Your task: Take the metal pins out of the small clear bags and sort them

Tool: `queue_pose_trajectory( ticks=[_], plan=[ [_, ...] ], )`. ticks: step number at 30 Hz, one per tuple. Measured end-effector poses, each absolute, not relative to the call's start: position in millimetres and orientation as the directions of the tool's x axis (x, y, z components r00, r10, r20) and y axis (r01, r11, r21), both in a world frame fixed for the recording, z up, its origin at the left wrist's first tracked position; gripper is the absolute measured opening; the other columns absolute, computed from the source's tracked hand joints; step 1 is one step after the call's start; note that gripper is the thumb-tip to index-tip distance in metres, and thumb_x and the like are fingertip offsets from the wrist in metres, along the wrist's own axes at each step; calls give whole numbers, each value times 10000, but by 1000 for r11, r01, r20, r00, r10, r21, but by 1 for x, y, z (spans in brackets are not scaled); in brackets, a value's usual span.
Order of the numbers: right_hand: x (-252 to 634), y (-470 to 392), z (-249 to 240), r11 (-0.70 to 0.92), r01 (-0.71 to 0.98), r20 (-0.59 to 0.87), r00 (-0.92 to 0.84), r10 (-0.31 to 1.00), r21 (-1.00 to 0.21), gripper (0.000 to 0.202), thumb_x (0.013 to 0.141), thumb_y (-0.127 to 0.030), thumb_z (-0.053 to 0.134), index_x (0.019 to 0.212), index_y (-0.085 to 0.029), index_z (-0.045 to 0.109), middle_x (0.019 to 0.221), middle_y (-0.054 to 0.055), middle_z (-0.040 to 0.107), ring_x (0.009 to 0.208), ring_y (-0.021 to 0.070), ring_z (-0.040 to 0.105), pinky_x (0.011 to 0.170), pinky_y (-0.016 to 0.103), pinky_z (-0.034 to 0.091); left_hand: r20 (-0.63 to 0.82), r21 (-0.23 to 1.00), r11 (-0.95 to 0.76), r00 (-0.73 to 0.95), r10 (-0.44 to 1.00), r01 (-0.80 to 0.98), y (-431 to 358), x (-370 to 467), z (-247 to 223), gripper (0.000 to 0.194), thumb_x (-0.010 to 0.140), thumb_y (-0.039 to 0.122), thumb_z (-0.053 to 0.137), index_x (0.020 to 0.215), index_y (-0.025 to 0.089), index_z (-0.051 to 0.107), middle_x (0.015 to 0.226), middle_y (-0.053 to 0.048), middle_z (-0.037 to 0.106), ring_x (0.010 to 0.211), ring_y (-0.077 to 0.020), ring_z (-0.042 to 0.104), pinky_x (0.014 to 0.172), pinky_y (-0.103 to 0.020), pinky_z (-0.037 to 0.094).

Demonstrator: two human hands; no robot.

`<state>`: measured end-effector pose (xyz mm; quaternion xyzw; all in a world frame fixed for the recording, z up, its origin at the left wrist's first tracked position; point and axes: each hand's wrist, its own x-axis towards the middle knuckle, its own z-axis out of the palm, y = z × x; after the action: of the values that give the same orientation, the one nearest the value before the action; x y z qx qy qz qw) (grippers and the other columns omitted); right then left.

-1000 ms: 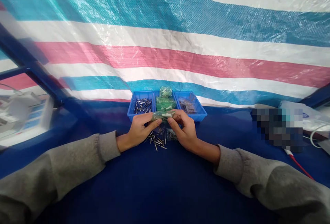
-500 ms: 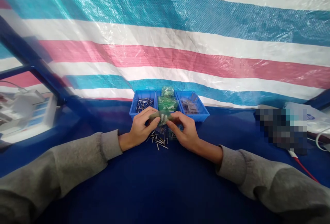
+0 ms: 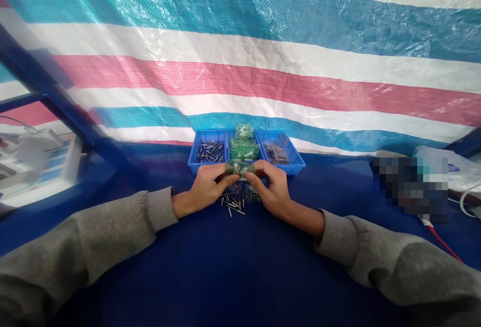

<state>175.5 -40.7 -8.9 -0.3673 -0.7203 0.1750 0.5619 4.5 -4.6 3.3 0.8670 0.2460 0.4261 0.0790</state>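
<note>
Between my two hands is a small green-tinted plastic bag (image 3: 240, 168) with whitish pieces inside. My left hand (image 3: 208, 182) pinches its left end, thumb toward me. On the other end, my right hand (image 3: 271, 186) is closed with thumb and fingers. Loose rivets (image 3: 232, 201) lie on the blue table just below the bag, partly hidden by my left hand. Beside them, a clear bag of small parts (image 3: 252, 193) shows partly under my right hand. Farther back, several filled green bags (image 3: 243, 149) are piled in the middle blue bin.
A left blue bin (image 3: 210, 151) holds many rivets; a right blue bin (image 3: 280, 152) holds flat clear packets. White power strips (image 3: 41, 166) stand at the far left. On the right lie a blurred-out dark object (image 3: 411, 186) and a red cable (image 3: 445, 242).
The bag between my hands has been drawn out flatter and wider, and its whitish pieces have spread apart. My fingers have shifted slightly on its ends. The view has tilted a little.
</note>
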Motion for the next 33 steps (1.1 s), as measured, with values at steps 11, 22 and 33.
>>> queue_pose_trajectory(
  ticks=[11,22,33],
  plan=[
    [175,-40,-7,665,326,668,-120,734,-672,96,855,-256,506,822,-187,563,720,3,533,612,110,491,548,244,402,669,338,-868,556,493,364,-2,5,1,439,893,372,451,526,133,483,447,42,442,412,-56,409,428,-179,300],
    [183,-26,9,564,426,662,122,739,-708,104,834,-267,548,818,-193,620,679,-17,555,507,85,458,507,247,388,744,577,-789,262,615,212,-5,8,-2,109,867,263,509,907,162,513,508,77,441,421,-42,401,422,-152,328],
    [200,-9,22,618,612,735,-86,672,-493,131,846,-189,517,821,-189,645,798,39,646,732,153,592,612,282,467,788,466,-844,309,533,267,-6,7,-1,67,842,199,535,795,153,549,484,78,422,414,-36,377,437,-160,330]
  ],
)
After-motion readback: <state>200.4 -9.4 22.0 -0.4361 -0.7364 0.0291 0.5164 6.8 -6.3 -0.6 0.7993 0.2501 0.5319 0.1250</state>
